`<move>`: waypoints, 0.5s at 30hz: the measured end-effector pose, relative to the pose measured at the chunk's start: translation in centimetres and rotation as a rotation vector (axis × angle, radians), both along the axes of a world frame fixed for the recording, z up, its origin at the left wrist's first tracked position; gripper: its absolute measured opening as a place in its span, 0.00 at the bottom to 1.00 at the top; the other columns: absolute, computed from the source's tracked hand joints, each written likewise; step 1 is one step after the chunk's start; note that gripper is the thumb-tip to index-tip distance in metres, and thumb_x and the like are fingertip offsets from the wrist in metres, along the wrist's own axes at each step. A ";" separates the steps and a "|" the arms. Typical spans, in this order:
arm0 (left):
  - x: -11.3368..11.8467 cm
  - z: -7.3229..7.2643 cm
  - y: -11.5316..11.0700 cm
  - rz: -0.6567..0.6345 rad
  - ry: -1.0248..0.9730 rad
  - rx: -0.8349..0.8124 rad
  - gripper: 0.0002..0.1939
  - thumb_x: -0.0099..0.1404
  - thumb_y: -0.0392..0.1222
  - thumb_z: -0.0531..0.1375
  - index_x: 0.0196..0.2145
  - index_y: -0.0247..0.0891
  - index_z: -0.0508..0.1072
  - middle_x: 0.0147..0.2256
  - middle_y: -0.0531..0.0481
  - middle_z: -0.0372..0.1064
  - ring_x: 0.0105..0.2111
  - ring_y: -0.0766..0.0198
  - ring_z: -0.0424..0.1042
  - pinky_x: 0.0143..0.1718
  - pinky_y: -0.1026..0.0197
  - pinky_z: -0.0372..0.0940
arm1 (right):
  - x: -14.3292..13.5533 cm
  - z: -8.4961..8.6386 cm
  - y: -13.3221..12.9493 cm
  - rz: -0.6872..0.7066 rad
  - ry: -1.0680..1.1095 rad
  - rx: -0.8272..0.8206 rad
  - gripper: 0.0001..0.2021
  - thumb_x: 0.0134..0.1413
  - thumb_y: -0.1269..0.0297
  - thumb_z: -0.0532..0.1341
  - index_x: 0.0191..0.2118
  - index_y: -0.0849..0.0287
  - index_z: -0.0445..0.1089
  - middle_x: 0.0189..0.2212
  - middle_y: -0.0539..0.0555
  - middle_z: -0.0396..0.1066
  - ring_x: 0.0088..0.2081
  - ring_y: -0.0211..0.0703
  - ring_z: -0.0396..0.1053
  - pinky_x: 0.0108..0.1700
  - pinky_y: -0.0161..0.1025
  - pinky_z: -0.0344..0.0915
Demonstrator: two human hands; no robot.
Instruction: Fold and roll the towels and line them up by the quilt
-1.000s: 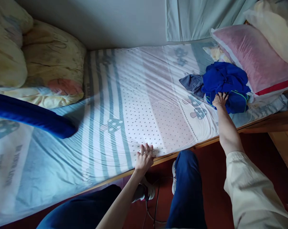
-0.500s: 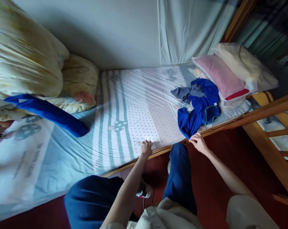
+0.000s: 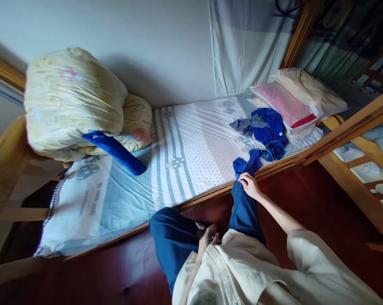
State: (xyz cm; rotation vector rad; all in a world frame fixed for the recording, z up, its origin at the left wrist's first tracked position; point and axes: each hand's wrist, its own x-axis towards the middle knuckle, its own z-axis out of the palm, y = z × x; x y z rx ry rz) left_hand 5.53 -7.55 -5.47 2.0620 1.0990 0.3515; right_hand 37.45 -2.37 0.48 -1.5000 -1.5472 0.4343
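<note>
Right hand (image 3: pixel 250 187) is pinching blue garment (image 3: pixel 254 161) | left hand (image 3: pixel 209 236) is curling half-open, empty | garment is trailing forward-right, nearer right hand

Looks like sleeping quarters; can't tell home from dormitory. Furnished with a wood-framed bed (image 3: pixel 124 216) along a plain wall (image 3: pixel 175 51), made up with sheet (image 3: pixel 199 159), pink pillow (image 3: pixel 280 101) at one end, quilt (image 3: pixel 72 103) toward the other. Also shows curtain (image 3: pixel 234 55), wooden post (image 3: pixel 301 36), slatted frame (image 3: pixel 361 190), dark red floor (image 3: pixel 293 192).
</note>
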 end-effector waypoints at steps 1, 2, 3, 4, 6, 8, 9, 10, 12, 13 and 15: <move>-0.8 0.3 -0.3 0.069 -0.017 -0.021 0.18 0.76 0.51 0.57 0.58 0.42 0.73 0.55 0.43 0.74 0.51 0.54 0.76 0.51 0.51 0.76 | -1.6 0.1 0.6 0.044 -0.011 0.011 0.10 0.69 0.70 0.55 0.36 0.56 0.72 0.39 0.57 0.75 0.44 0.45 0.75 0.52 0.42 0.73; -1.4 0.6 -0.4 0.164 -0.045 -0.034 0.20 0.76 0.52 0.56 0.60 0.41 0.71 0.55 0.42 0.74 0.52 0.53 0.77 0.50 0.50 0.77 | -3.4 0.4 1.0 0.092 -0.021 0.024 0.11 0.69 0.71 0.55 0.36 0.56 0.72 0.40 0.56 0.75 0.44 0.44 0.75 0.52 0.41 0.73; -1.8 1.1 -0.3 0.272 -0.086 -0.038 0.22 0.76 0.52 0.55 0.62 0.41 0.69 0.56 0.41 0.74 0.53 0.52 0.77 0.51 0.49 0.77 | -5.2 0.8 1.3 0.156 -0.030 0.034 0.11 0.70 0.71 0.55 0.37 0.56 0.72 0.40 0.56 0.75 0.44 0.43 0.75 0.51 0.40 0.74; -2.0 1.8 -0.1 0.374 -0.138 -0.031 0.25 0.74 0.53 0.55 0.63 0.40 0.67 0.57 0.39 0.73 0.55 0.51 0.76 0.53 0.48 0.77 | -7.0 1.3 1.3 0.231 -0.041 0.045 0.11 0.70 0.71 0.54 0.38 0.56 0.73 0.40 0.56 0.75 0.44 0.43 0.75 0.51 0.39 0.74; -2.0 3.6 0.7 0.502 -0.237 0.019 0.29 0.72 0.56 0.58 0.64 0.40 0.66 0.61 0.38 0.71 0.59 0.50 0.74 0.59 0.46 0.74 | -10.3 2.5 0.8 0.407 -0.081 0.067 0.12 0.72 0.71 0.54 0.41 0.57 0.75 0.43 0.56 0.76 0.44 0.41 0.76 0.49 0.37 0.75; -1.5 5.9 1.2 0.497 -0.282 0.095 0.27 0.72 0.56 0.59 0.62 0.40 0.68 0.60 0.38 0.72 0.59 0.51 0.73 0.61 0.47 0.71 | -12.5 4.0 -0.2 0.562 -0.141 0.099 0.13 0.73 0.70 0.53 0.45 0.57 0.76 0.44 0.57 0.77 0.44 0.41 0.77 0.47 0.36 0.75; -1.1 7.0 1.4 0.482 -0.289 0.129 0.24 0.72 0.55 0.58 0.59 0.39 0.70 0.57 0.39 0.74 0.57 0.52 0.75 0.60 0.48 0.72 | -13.1 4.7 -0.7 0.612 -0.170 0.113 0.13 0.74 0.70 0.53 0.47 0.57 0.76 0.45 0.57 0.77 0.43 0.41 0.77 0.45 0.35 0.75; -0.7 7.9 1.5 0.468 -0.289 0.159 0.21 0.73 0.53 0.57 0.56 0.39 0.72 0.53 0.40 0.76 0.54 0.53 0.76 0.58 0.50 0.73 | -13.4 5.5 -1.1 0.641 -0.192 0.125 0.13 0.74 0.69 0.53 0.48 0.57 0.76 0.45 0.57 0.77 0.43 0.41 0.78 0.44 0.35 0.76; 0.0 9.2 1.6 0.441 -0.285 0.197 0.16 0.75 0.50 0.54 0.49 0.39 0.75 0.46 0.43 0.77 0.47 0.56 0.78 0.53 0.53 0.74 | -13.1 6.8 -1.6 0.656 -0.206 0.124 0.12 0.74 0.68 0.55 0.49 0.57 0.77 0.44 0.57 0.78 0.42 0.42 0.78 0.44 0.35 0.76; 0.3 9.6 1.6 0.425 -0.282 0.209 0.15 0.75 0.49 0.54 0.47 0.39 0.76 0.44 0.43 0.77 0.45 0.57 0.78 0.51 0.54 0.75 | -12.7 7.4 -1.7 0.658 -0.200 0.112 0.12 0.74 0.67 0.56 0.50 0.57 0.77 0.44 0.57 0.78 0.42 0.43 0.79 0.44 0.36 0.76; 0.7 9.9 1.6 0.398 -0.276 0.233 0.13 0.75 0.48 0.55 0.44 0.39 0.76 0.43 0.43 0.76 0.44 0.57 0.77 0.51 0.54 0.74 | -11.7 8.3 -1.8 0.675 -0.183 0.074 0.11 0.73 0.66 0.58 0.51 0.56 0.77 0.44 0.57 0.78 0.43 0.44 0.79 0.46 0.37 0.76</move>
